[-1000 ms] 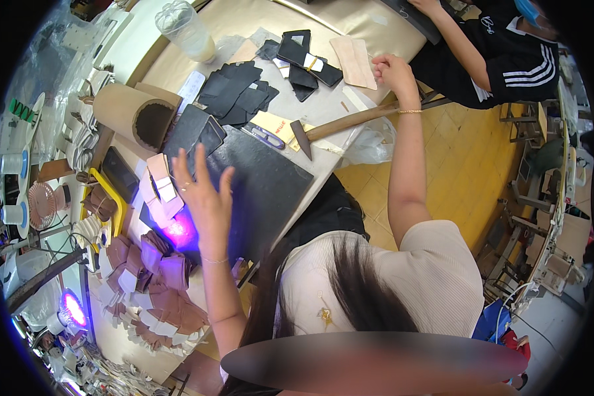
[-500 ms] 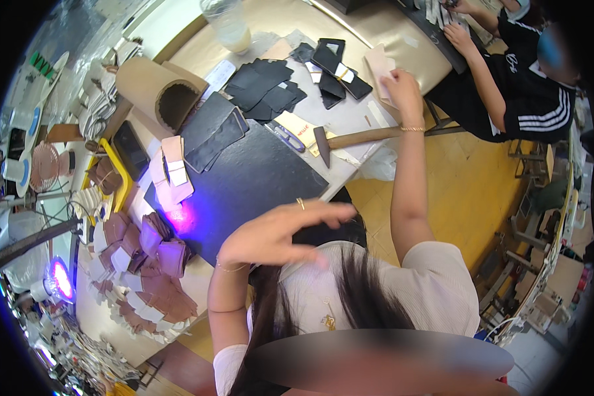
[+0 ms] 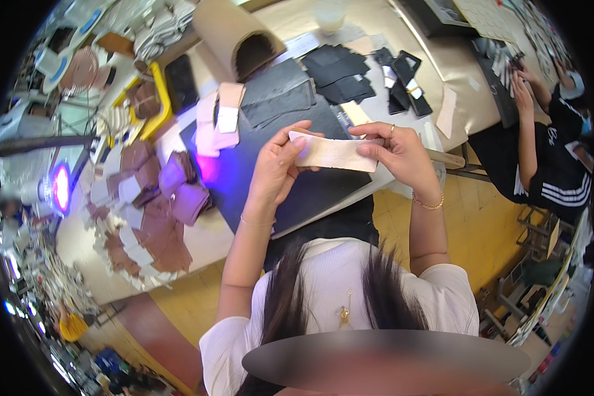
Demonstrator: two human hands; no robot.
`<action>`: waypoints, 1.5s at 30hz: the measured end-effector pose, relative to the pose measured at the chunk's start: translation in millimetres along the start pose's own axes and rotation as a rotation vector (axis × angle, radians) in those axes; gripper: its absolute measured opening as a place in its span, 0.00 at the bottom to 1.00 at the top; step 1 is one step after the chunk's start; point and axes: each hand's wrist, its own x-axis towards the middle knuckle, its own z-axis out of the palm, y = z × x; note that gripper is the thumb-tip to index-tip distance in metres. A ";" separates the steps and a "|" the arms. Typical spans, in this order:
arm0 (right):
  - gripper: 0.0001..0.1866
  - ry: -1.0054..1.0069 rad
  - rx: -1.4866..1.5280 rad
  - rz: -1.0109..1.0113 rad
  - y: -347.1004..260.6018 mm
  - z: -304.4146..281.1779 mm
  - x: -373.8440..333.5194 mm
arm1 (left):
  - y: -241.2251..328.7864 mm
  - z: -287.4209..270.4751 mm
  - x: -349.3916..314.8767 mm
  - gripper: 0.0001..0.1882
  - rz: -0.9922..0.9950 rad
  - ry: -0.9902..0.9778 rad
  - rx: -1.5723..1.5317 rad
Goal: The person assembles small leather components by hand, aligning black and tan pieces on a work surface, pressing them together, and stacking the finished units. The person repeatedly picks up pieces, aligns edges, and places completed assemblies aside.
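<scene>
Between my two hands a pale cream leather strip (image 3: 336,156) is stretched out flat above the black board (image 3: 244,191). My left hand (image 3: 278,162) pinches its left end with the thumb on top. Its right end is gripped by my right hand (image 3: 406,157), thumb on the near face. Just beyond my hands lie large black leather sheets (image 3: 274,92) on the board. To their left are pink leather pieces (image 3: 216,119) with a white band. A wooden hammer handle (image 3: 445,158) sticks out beside my right wrist; my hand hides the hammer's head.
Black leather cutouts (image 3: 336,72), banded black pieces (image 3: 402,82) and a pale piece (image 3: 446,113) lie across the far table. Brown leather stacks (image 3: 155,228), a yellow tray (image 3: 162,92), a lit lamp (image 3: 61,188) and a cardboard-coloured tube (image 3: 234,30) stand left. A co-worker (image 3: 541,145) sits at right.
My right hand has come back from the pale pieces at the far right with a leather strip. My left hand has closed on the strip's other end. The view has shifted.
</scene>
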 end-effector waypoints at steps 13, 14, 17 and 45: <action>0.07 0.168 -0.111 -0.397 9.3 102.8 11.3 | -23.9 -6.9 -28.5 0.14 0.319 0.393 0.431; 0.07 0.190 -0.088 -0.405 10.0 107.9 14.3 | -26.1 -5.5 -29.4 0.13 0.357 0.397 0.486; 0.07 0.190 -0.069 -0.321 9.9 111.6 20.0 | -27.7 -3.4 -33.5 0.12 0.443 0.416 0.703; 0.02 0.319 0.534 -0.326 65.6 -19.1 -15.5 | -21.2 -61.0 -35.1 0.07 0.259 0.560 0.418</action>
